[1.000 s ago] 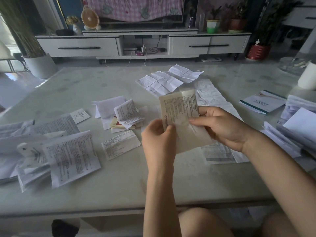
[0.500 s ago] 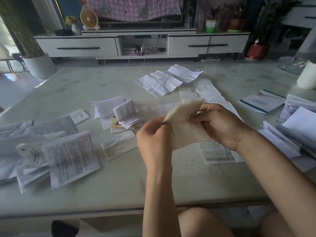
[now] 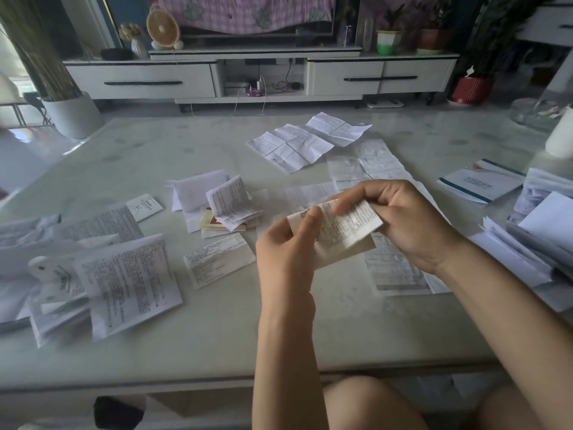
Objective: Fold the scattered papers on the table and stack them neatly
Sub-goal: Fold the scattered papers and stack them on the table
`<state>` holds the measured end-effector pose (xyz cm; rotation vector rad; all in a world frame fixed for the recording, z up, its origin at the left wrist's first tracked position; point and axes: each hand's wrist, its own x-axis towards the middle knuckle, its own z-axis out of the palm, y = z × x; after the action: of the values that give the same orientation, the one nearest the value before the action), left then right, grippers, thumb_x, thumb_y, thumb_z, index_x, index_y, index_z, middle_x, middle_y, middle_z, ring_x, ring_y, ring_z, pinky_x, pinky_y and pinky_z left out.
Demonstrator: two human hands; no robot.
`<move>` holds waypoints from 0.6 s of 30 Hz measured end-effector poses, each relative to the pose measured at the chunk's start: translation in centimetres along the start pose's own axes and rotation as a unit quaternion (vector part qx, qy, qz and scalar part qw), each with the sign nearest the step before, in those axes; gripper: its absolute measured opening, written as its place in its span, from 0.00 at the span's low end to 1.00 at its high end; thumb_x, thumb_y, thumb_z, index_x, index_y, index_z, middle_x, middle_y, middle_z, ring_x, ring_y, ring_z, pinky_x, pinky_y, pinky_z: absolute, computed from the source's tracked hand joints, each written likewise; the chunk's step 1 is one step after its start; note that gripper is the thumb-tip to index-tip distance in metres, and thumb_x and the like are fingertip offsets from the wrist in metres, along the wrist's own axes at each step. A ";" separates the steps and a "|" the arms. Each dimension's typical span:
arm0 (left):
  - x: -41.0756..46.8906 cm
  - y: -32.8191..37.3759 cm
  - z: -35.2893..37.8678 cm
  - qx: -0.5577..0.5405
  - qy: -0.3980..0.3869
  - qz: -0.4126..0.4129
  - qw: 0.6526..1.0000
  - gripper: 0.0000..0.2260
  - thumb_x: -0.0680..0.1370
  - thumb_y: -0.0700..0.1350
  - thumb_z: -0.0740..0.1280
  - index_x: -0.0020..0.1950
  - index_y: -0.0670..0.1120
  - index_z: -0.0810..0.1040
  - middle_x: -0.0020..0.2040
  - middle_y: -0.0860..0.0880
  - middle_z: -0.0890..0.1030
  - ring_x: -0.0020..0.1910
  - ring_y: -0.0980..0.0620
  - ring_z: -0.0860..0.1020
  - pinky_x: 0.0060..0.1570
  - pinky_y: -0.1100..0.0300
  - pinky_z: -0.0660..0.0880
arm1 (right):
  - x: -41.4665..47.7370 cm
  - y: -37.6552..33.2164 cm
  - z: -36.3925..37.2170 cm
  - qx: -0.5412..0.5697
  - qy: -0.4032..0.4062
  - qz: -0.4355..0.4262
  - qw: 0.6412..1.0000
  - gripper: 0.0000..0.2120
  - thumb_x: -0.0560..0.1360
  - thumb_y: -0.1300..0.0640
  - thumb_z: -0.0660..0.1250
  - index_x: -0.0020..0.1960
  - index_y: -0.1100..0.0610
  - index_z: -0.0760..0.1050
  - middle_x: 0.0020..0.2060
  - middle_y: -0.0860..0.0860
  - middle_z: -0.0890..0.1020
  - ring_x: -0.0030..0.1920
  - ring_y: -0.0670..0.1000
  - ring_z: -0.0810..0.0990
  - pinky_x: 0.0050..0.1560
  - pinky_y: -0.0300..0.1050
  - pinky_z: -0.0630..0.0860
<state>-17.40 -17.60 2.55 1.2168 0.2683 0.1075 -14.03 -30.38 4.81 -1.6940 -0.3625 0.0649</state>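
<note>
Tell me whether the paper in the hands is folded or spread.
Partly folded: the held paper has its printed top flap bent over a plain lower layer, and is pinched by the left hand and the right hand.

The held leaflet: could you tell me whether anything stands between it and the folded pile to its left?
Nothing visible does: the left hand and right hand hold the leaflet, and only flat table lies towards the folded pile.
</note>
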 end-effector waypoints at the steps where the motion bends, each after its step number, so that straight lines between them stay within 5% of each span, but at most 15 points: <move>1: 0.0 0.0 0.0 -0.004 0.007 0.004 1.000 0.05 0.75 0.42 0.68 0.44 0.41 0.81 0.40 0.44 0.81 0.38 0.49 0.77 0.44 0.54 0.74 | 0.0 0.0 0.0 0.010 0.007 0.016 1.000 0.21 0.76 0.72 0.54 0.40 0.55 0.81 0.38 0.50 0.84 0.39 0.46 0.80 0.39 0.37 0.77; 3: 0.1 0.0 -0.1 -0.022 0.014 0.009 1.000 0.03 0.75 0.41 0.68 0.43 0.42 0.81 0.40 0.43 0.82 0.39 0.48 0.78 0.47 0.49 0.76 | 0.0 -0.2 -0.1 0.033 0.026 0.044 0.998 0.17 0.78 0.65 0.53 0.51 0.55 0.79 0.31 0.46 0.79 0.30 0.43 0.75 0.30 0.35 0.72; 6: 0.1 0.1 -0.2 -0.031 0.013 0.023 0.999 0.03 0.75 0.39 0.68 0.44 0.40 0.80 0.41 0.41 0.81 0.39 0.46 0.78 0.47 0.48 0.77 | -0.2 -0.3 -0.1 0.007 -0.018 0.082 0.996 0.15 0.76 0.49 0.60 0.54 0.58 0.76 0.34 0.51 0.79 0.31 0.47 0.78 0.28 0.40 0.73; 13: 0.2 -0.3 -0.4 -0.061 -0.007 0.027 0.998 0.02 0.73 0.35 0.69 0.44 0.40 0.81 0.37 0.44 0.82 0.35 0.50 0.80 0.35 0.61 0.78 | -0.2 0.0 0.2 -0.014 -0.003 0.060 0.998 0.06 0.70 0.65 0.69 0.45 0.65 0.74 0.32 0.53 0.80 0.28 0.49 0.76 0.23 0.36 0.70; 18: 0.2 -0.1 -0.5 -0.051 -0.021 0.043 0.998 0.05 0.72 0.32 0.69 0.46 0.39 0.80 0.34 0.47 0.82 0.33 0.52 0.79 0.34 0.62 0.77 | -0.4 -0.3 0.3 -0.037 -0.009 0.053 0.998 0.09 0.69 0.57 0.71 0.45 0.61 0.76 0.34 0.51 0.79 0.33 0.47 0.79 0.25 0.37 0.72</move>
<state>-17.31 -17.15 2.30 1.1283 0.1725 0.1676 -14.50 -30.13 4.95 -1.7854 -0.2912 0.1464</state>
